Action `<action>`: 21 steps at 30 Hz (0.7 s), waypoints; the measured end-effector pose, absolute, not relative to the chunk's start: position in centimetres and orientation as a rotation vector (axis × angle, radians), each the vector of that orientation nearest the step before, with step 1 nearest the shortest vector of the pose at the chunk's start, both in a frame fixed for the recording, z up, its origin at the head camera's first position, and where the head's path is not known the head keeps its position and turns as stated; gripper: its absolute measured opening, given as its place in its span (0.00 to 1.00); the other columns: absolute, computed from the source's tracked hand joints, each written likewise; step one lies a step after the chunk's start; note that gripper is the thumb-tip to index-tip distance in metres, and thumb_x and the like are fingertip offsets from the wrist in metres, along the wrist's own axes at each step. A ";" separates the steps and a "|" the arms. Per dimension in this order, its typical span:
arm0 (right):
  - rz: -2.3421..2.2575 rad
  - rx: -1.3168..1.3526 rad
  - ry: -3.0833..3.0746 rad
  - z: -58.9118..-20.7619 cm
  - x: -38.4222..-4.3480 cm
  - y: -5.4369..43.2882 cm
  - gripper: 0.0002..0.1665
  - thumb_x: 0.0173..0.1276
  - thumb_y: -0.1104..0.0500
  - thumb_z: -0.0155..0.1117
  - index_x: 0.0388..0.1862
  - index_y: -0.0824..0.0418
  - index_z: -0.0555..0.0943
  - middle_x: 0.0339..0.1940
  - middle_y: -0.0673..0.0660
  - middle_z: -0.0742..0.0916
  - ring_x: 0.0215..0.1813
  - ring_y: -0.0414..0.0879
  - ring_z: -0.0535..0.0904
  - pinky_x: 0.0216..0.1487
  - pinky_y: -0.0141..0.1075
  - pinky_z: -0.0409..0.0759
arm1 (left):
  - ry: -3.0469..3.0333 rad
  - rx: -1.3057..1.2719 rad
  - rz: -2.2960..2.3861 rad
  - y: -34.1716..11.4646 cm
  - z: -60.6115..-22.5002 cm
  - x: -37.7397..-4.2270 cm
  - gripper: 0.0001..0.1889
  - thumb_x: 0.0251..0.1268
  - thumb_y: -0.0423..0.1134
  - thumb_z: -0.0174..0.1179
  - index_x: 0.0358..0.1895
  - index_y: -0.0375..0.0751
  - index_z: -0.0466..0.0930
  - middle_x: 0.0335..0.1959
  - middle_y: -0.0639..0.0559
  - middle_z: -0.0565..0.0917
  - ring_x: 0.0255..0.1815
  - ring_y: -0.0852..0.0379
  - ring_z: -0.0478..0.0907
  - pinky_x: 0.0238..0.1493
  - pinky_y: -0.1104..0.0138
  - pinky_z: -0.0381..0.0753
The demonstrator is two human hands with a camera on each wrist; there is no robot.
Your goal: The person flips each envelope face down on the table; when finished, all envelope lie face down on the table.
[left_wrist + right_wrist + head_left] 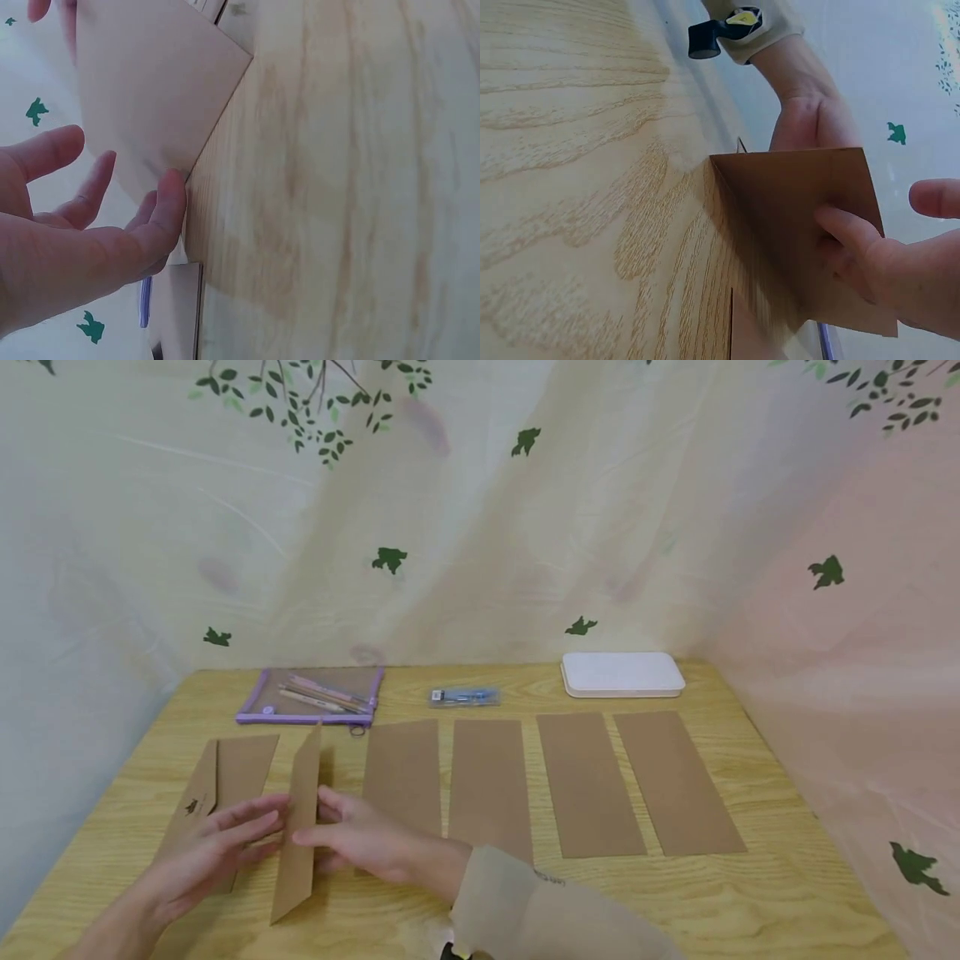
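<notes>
A plain brown kraft paper envelope (297,843) stands on its long edge on the table, between the two hands. My left hand (217,852) meets its left face with extended, spread fingers. On the opposite face, the fingers of my right hand (360,835) press flat against the paper, as the right wrist view shows. Beneath and beside the left hand lies another brown envelope (243,764), its pointed flap (197,785) bearing a small dark print. Part of it is hidden by that hand.
Several flat brown envelopes (592,785) lie in a row to the right. Behind them are a purple-edged mesh pouch (270,689) with pencils, a small clear pack (465,696) with blue contents and a white case (622,674). A printed cloth backdrop (480,527) surrounds the table.
</notes>
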State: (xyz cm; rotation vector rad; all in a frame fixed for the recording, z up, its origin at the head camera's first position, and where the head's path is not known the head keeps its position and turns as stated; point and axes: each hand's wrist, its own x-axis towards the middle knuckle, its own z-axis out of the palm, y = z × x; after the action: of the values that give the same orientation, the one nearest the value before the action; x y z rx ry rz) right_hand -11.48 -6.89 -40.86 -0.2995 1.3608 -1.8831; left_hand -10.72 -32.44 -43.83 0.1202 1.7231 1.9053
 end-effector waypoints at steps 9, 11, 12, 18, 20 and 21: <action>-1.929 -0.206 1.356 -40.9 -11.1 -6.0 0.45 0.74 0.68 0.60 0.82 0.67 0.48 0.78 0.67 0.65 0.65 0.60 0.77 0.57 0.53 0.82 | 1.839 0.013 1.884 -32.7 -43.6 -11.0 0.20 0.83 0.37 0.47 0.71 0.40 0.71 0.63 0.62 0.73 0.61 0.69 0.75 0.61 0.67 0.78; -1.919 -0.204 1.365 -40.9 -11.1 -5.7 0.44 0.74 0.68 0.59 0.82 0.68 0.49 0.79 0.68 0.63 0.66 0.61 0.76 0.57 0.53 0.82 | 1.855 0.012 1.884 -32.7 -43.6 -11.0 0.20 0.83 0.36 0.47 0.71 0.39 0.70 0.63 0.61 0.73 0.61 0.68 0.75 0.61 0.67 0.79; -1.914 -0.211 1.368 -41.0 -11.2 -5.5 0.44 0.74 0.68 0.59 0.82 0.68 0.49 0.78 0.68 0.63 0.66 0.61 0.76 0.57 0.53 0.82 | 1.863 0.010 1.887 -32.8 -43.6 -10.9 0.20 0.83 0.36 0.47 0.71 0.39 0.70 0.63 0.61 0.74 0.61 0.68 0.75 0.61 0.67 0.79; -1.858 -0.212 1.381 -41.4 -11.5 -5.0 0.44 0.75 0.67 0.59 0.80 0.74 0.47 0.80 0.71 0.58 0.73 0.63 0.68 0.58 0.53 0.81 | 1.896 -0.004 1.900 -32.8 -43.6 -11.0 0.19 0.82 0.36 0.48 0.70 0.40 0.72 0.63 0.64 0.74 0.61 0.70 0.74 0.60 0.69 0.78; -1.848 -0.218 1.364 -41.7 -11.6 -4.9 0.44 0.75 0.67 0.58 0.80 0.75 0.46 0.80 0.72 0.56 0.74 0.63 0.65 0.59 0.54 0.80 | 1.905 0.001 1.906 -32.9 -43.6 -11.0 0.18 0.82 0.36 0.48 0.69 0.41 0.74 0.63 0.65 0.75 0.61 0.71 0.74 0.60 0.70 0.78; -1.847 -0.219 1.356 -41.9 -11.7 -4.9 0.44 0.75 0.67 0.58 0.80 0.75 0.45 0.80 0.72 0.56 0.75 0.63 0.64 0.59 0.55 0.79 | 1.905 0.004 1.910 -32.9 -43.6 -11.0 0.18 0.82 0.36 0.48 0.68 0.42 0.75 0.62 0.65 0.75 0.60 0.71 0.74 0.59 0.71 0.78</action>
State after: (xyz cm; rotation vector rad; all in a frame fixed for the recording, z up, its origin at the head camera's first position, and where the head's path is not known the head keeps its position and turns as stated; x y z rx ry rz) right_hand -11.67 -4.87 -41.88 -0.2193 1.3560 -1.8466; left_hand -11.02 -32.95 -43.64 0.0039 1.9053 1.9099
